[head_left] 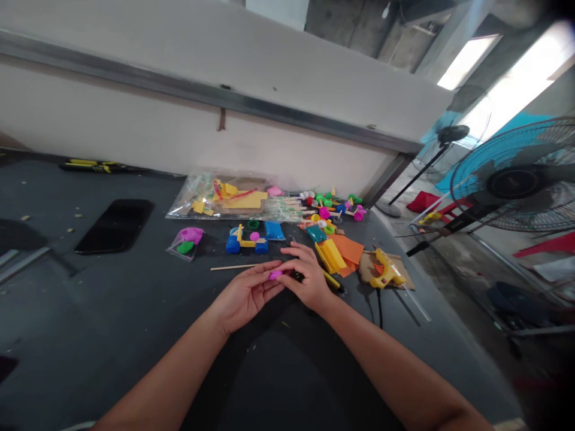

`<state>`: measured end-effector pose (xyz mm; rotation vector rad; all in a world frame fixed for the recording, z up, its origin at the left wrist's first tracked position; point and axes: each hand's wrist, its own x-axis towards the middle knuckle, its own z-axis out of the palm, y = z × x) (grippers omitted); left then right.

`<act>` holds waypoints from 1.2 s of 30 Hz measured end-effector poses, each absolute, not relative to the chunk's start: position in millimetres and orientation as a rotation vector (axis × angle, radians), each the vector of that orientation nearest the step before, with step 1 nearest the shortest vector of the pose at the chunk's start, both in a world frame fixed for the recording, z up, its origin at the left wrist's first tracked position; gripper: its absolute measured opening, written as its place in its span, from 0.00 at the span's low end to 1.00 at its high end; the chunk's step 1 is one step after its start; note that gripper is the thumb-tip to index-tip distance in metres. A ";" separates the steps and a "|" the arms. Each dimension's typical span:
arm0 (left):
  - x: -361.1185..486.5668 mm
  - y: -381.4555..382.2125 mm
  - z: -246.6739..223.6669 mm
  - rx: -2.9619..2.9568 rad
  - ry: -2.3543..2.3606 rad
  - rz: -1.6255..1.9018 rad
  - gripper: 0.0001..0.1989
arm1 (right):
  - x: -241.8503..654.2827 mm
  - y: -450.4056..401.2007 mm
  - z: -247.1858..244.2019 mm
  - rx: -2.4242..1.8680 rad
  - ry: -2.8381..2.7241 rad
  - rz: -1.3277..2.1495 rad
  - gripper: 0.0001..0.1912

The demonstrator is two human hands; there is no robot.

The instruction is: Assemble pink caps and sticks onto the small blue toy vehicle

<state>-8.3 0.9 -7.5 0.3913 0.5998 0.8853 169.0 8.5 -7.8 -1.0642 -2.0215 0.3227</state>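
Observation:
My left hand (245, 296) and my right hand (305, 278) meet over a dark tabletop (112, 311). The left fingertips hold a small magenta piece (275, 275), and the right fingers press close beside it. A thin wooden stick (233, 267) runs from the left into the gap between my hands, and its far end is hidden by my fingers. Just past my right hand lies a yellow-and-black object (331, 278), partly hidden. A yellow hot glue gun (384, 269) rests on cardboard to the right.
Beyond my hands lie a blue-and-yellow toy car (247, 240), a clear plastic bag of yellow craft pieces (215, 200), and orange paper (348, 251). A black phone (114, 226) lies at the left. Electric fans (516, 179) stand to the right, past the table edge.

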 end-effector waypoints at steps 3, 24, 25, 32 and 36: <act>-7.8 1.2 -7.8 0.393 0.615 0.877 0.13 | 169.6 8.3 -8.2 -1.069 -2.036 0.287 0.05; -3.6 -0.1 -7.9 0.411 0.695 0.780 0.07 | 169.3 9.0 -5.2 -1.087 -1.996 0.347 0.08; -3.7 -0.1 -8.0 0.413 0.701 0.781 0.07 | 169.2 8.5 -4.3 -1.072 -2.014 0.351 0.10; -4.9 -2.3 -7.0 0.445 0.669 0.791 0.08 | 167.7 6.2 -5.1 -1.054 -2.063 0.320 0.08; -4.6 -2.9 -5.8 0.450 0.656 0.808 0.08 | 166.8 6.7 -7.4 -1.079 -2.039 0.307 0.09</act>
